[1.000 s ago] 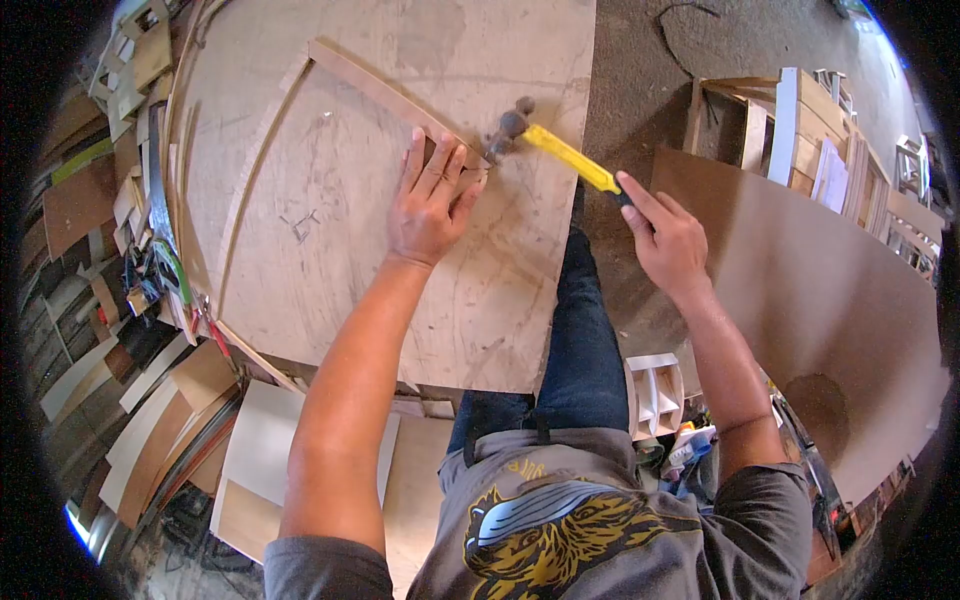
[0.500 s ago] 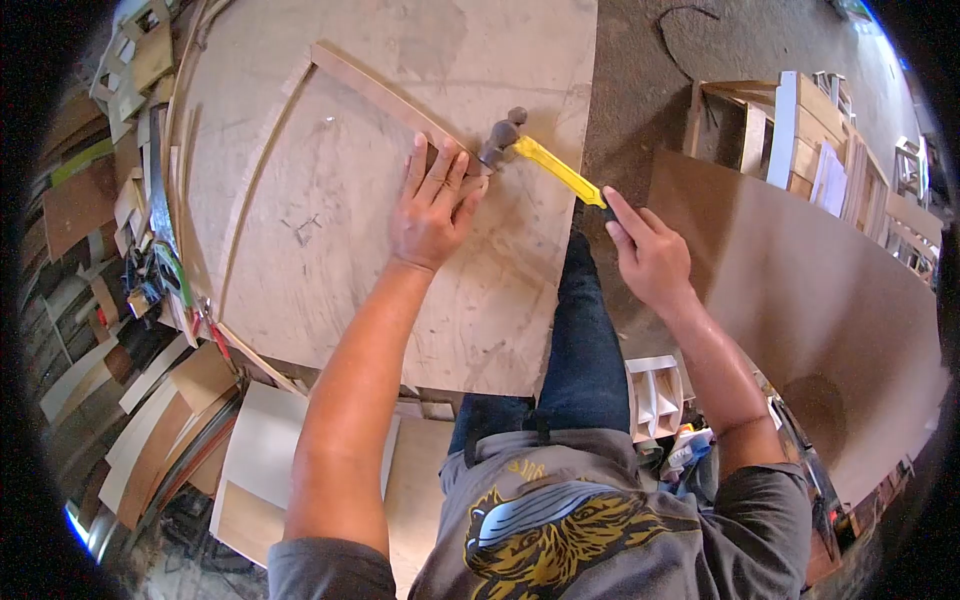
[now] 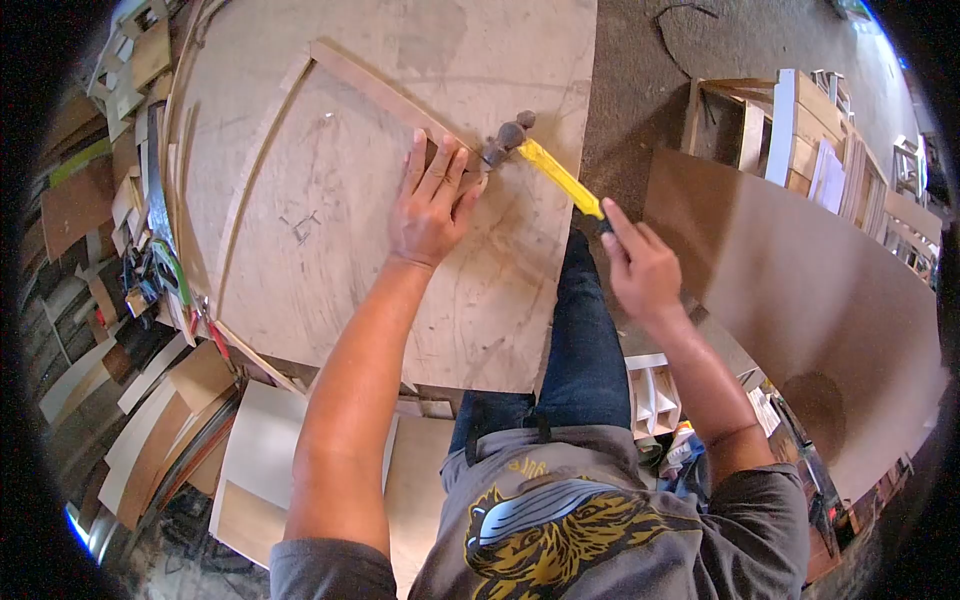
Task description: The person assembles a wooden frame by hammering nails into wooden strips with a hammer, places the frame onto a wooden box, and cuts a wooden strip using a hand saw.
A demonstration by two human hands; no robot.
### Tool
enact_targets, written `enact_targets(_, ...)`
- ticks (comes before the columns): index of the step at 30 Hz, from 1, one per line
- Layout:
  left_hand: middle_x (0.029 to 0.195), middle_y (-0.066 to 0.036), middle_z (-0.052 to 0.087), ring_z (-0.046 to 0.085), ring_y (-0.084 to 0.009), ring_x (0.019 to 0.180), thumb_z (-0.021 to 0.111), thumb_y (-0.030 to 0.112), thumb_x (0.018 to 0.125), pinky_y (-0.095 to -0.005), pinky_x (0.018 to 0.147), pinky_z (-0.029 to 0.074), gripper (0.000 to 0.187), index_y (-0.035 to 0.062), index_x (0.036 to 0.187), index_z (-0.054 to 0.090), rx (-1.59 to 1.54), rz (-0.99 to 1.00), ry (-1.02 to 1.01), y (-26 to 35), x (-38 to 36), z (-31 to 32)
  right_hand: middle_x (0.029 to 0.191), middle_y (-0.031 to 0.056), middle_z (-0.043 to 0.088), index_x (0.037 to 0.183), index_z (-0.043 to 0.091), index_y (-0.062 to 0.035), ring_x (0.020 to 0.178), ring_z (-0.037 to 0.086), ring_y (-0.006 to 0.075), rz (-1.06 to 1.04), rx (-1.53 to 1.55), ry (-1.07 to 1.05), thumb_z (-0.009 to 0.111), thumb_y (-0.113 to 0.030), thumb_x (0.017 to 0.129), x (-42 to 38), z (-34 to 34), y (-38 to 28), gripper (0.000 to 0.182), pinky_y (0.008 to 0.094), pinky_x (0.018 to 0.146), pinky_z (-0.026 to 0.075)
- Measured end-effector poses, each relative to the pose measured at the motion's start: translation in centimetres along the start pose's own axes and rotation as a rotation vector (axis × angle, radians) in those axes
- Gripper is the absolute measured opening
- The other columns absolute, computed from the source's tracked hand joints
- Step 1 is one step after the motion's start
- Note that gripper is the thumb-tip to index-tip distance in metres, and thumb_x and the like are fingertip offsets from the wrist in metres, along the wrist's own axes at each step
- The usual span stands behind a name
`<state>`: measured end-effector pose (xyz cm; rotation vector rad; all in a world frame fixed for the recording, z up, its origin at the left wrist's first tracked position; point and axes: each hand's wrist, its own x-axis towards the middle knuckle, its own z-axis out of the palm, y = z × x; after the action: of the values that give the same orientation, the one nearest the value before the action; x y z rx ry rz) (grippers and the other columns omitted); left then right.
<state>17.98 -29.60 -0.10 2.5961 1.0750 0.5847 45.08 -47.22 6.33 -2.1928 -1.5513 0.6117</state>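
Note:
My left hand [image 3: 430,215] lies with its fingers stretched over the near end of a wooden strip [image 3: 385,97], pressing on it; the thumb points to the strip's end. That strip meets another thin wooden strip [image 3: 265,155] at a far corner on the plywood tabletop [image 3: 400,320]. In my right hand [image 3: 642,262] is a hammer [image 3: 560,172] with a yellow handle and dark metal head, gripped low on the handle. The hammer head is right at the strip's end, just beyond my left fingertips.
Pliers with red handles [image 3: 213,330] and a green-handled tool [image 3: 172,272] lie at the table's left edge. Wood offcuts [image 3: 150,430] are piled on the left. A large brown board [image 3: 790,290] leans on the right, by wooden frames [image 3: 800,130]. My leg [image 3: 585,340] is beside the table.
The hammer head has dropped slightly toward the strip's end and tilted a little. My right hand has shifted slightly left and down. My left hand stays on the strip.

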Motion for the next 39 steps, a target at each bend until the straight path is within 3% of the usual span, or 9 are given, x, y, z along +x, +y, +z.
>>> enact_targets(2,0.157,-0.01,0.054,0.041,-0.0441,0.151,0.074,0.032,0.096,-0.0534,0.119,0.042,0.05,0.0076,0.14,0.068,-0.015,-0.014,0.012,-0.1,-0.4,0.5,0.089,0.014,0.068,0.147,0.061,-0.0291,0.071,0.069,0.0376,0.084,-0.04,-0.062,0.067,-0.027,0.101,0.6,-1.0,-0.6,0.046,0.0476,0.061,0.057)
enact_targets(5,0.154,-0.014,0.057,0.043,-0.0485,0.147,0.074,0.023,0.095,-0.0514,0.118,0.045,0.048,0.0039,0.138,0.068,0.012,0.03,0.011,-0.1,-0.1,0.2,0.087,0.0132,0.067,0.148,0.061,-0.0281,0.072,0.069,0.037,0.019,-0.012,0.024,0.066,-0.027,0.102,-0.8,0.7,-0.2,0.046,0.0477,0.062,0.056)
enact_targets(10,0.155,-0.013,0.056,0.044,-0.0475,0.147,0.074,0.025,0.096,-0.0505,0.117,0.045,0.05,0.0047,0.141,0.066,0.007,0.023,0.019,0.0,-0.2,0.3,0.088,0.0119,0.067,0.149,0.059,-0.0287,0.071,0.069,0.0369,0.106,-0.029,-0.014,0.066,-0.027,0.102,0.3,-0.2,-0.1,0.048,0.0472,0.062,0.056)
enact_targets(14,0.155,-0.012,0.056,0.044,-0.0467,0.148,0.074,0.025,0.096,-0.0503,0.117,0.045,0.05,0.0043,0.141,0.066,0.012,0.017,0.001,0.1,-0.2,-0.1,0.09,0.0133,0.069,0.15,0.059,-0.0284,0.071,0.068,0.038,-0.015,0.009,0.0,0.065,-0.025,0.103,-0.3,0.1,0.1,0.047,0.0486,0.063,0.056)
enact_targets(17,0.158,-0.01,0.053,0.041,-0.0436,0.151,0.073,0.029,0.096,-0.0519,0.118,0.043,0.051,0.0057,0.141,0.067,0.018,0.016,0.016,-0.2,-0.4,0.4,0.09,0.0129,0.068,0.149,0.06,-0.0286,0.071,0.068,0.0374,0.095,0.03,0.042,0.066,-0.026,0.102,-0.5,1.2,-0.2,0.047,0.0481,0.062,0.055)
enact_targets(18,0.158,-0.01,0.053,0.041,-0.0436,0.151,0.073,0.03,0.096,-0.052,0.118,0.043,0.05,0.006,0.141,0.067,0.023,0.014,0.007,-0.2,-0.3,0.3,0.085,0.0125,0.066,0.148,0.061,-0.0273,0.071,0.068,0.0369,0.022,0.021,0.031,0.066,-0.026,0.102,-1.2,1.4,-0.5,0.046,0.0481,0.062,0.055)
enact_targets(34,0.156,-0.01,0.056,0.042,-0.0435,0.15,0.073,0.034,0.097,-0.052,0.118,0.043,0.049,0.0074,0.138,0.07,0.03,-0.008,-0.001,-0.4,-0.5,0.3,0.087,0.0135,0.066,0.149,0.059,-0.028,0.072,0.068,0.0373,0.038,0.024,-0.026,0.066,-0.028,0.103,-0.9,0.6,-0.5,0.047,0.0483,0.063,0.056)
enact_targets(37,0.157,-0.01,0.055,0.042,-0.043,0.151,0.073,0.034,0.097,-0.0515,0.118,0.043,0.049,0.0075,0.137,0.07,0.016,-0.007,-0.001,-0.4,-0.7,0.4,0.088,0.0136,0.067,0.147,0.061,-0.0296,0.071,0.068,0.0376,0.158,-0.005,0.039,0.068,-0.028,0.101,-0.9,1.3,-0.7,0.047,0.0481,0.061,0.056)
enact_targets(39,0.157,-0.01,0.055,0.041,-0.0427,0.151,0.073,0.034,0.097,-0.0513,0.119,0.042,0.048,0.0074,0.137,0.07,0.015,-0.005,0.007,-0.5,-0.4,0.4,0.086,0.0134,0.066,0.148,0.061,-0.0295,0.07,0.068,0.0372,0.051,-0.019,0.047,0.066,-0.029,0.102,-1.6,1.7,-0.3,0.046,0.0483,0.061,0.055)
